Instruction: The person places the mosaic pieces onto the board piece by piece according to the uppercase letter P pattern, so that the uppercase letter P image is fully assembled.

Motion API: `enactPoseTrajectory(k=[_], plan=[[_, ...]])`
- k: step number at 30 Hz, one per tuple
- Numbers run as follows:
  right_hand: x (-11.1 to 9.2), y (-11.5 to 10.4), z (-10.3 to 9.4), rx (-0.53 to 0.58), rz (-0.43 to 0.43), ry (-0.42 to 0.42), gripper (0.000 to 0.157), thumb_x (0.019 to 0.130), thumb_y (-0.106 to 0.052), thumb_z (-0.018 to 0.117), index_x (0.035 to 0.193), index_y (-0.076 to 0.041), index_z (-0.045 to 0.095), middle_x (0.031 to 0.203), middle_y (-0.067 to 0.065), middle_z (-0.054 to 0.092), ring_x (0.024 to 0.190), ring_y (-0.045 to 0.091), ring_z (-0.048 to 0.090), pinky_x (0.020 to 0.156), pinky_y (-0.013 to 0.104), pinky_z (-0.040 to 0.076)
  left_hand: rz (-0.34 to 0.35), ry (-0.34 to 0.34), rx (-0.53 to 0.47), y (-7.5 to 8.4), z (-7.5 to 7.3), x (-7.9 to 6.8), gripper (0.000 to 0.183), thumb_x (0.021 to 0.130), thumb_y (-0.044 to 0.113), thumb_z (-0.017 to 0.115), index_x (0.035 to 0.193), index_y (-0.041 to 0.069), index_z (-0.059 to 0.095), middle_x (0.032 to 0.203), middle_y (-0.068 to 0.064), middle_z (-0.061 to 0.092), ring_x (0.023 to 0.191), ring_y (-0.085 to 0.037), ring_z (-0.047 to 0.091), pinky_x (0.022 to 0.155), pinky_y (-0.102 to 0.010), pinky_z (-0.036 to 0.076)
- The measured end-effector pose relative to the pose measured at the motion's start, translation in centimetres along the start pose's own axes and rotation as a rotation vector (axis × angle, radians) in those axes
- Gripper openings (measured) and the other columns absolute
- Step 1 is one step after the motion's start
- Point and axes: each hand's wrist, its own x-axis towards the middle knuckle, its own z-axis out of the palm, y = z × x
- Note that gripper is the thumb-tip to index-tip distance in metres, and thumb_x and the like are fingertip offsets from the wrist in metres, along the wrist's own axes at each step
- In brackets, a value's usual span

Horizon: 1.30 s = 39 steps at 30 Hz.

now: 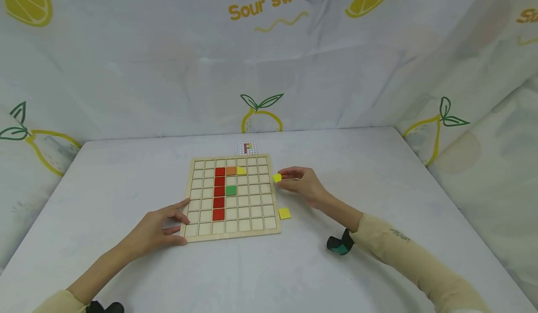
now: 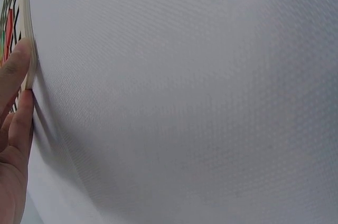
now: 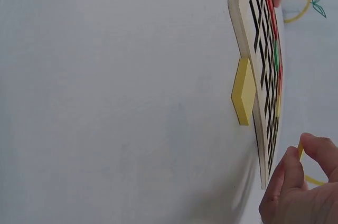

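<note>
A wooden grid board [image 1: 255, 223] lies on the white table. Several red squares [image 1: 219, 191] form a column on it, with an orange square [image 1: 230, 170], a yellow rounded piece [image 1: 241, 170] and a green square [image 1: 230, 190] to their right. The left hand [image 1: 153, 231] rests its fingers and thumb at the board's left edge and near corner. Beside the right edge, the right hand [image 1: 303, 184] pinches a small yellow tile [image 1: 277, 177] between thumb and fingers; the right wrist view shows this tile edge-on. Another yellow tile [image 3: 243, 93] lies against the board's right side.
A small printed card [image 1: 248, 147] with a coloured grid pattern lies behind the board. White cloth with lemon prints [image 1: 262, 121] hangs at the back and sides. A black and green strap [image 1: 341, 243] hangs by the right sleeve.
</note>
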Motion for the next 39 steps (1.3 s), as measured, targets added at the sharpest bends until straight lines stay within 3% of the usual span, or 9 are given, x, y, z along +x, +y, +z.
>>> enactPoseTrajectory(k=[14, 22, 29, 39], plan=[[0.0, -0.5, 3.4, -0.100, -0.029, 0.030, 0.033, 0.075, -0.003, 0.081, 0.106, -0.001, 0.068, 0.098, 0.009, 0.066, 0.081, 0.013, 0.066, 0.074, 0.018, 0.056, -0.017, 0.003, -0.005, -0.1, 0.0, -0.1, 0.036, 0.068, 0.007, 0.085, 0.098, 0.004, 0.066, 0.146, -0.021, 0.040, 0.122, -0.040, 0.048, 0.082, -0.020, 0.057], [0.3, -0.6, 5.5, -0.142, -0.077, -0.022, 0.029, 0.075, -0.003, 0.081, 0.101, 0.000, 0.069, 0.095, 0.010, 0.068, 0.080, 0.015, 0.065, 0.077, 0.022, 0.059, -0.039, -0.001, -0.001, 0.0, 0.0, 0.0, 0.035, 0.067, 0.006, 0.085, 0.096, 0.005, 0.066, 0.147, -0.021, 0.039, 0.125, -0.041, 0.045, 0.082, -0.021, 0.057], [0.8, -0.6, 6.5, -0.188, -0.132, -0.031, 0.027, 0.075, -0.004, 0.081, 0.098, 0.001, 0.069, 0.090, 0.009, 0.068, 0.076, 0.013, 0.065, 0.074, 0.022, 0.059, -0.046, -0.002, -0.012, 0.0, 0.0, 0.1, 0.035, 0.068, 0.007, 0.085, 0.096, 0.005, 0.065, 0.147, -0.021, 0.039, 0.126, -0.041, 0.044, 0.083, -0.021, 0.057], [1.9, -0.7, 7.4, -0.342, -0.186, -0.042, 0.025, 0.074, -0.005, 0.083, 0.094, -0.001, 0.069, 0.083, 0.005, 0.067, 0.068, 0.009, 0.063, 0.068, 0.018, 0.058, -0.066, -0.003, 0.002, 0.2, 0.0, 0.2, 0.035, 0.068, 0.007, 0.085, 0.097, 0.005, 0.065, 0.148, -0.020, 0.038, 0.126, -0.040, 0.045, 0.083, -0.021, 0.057]])
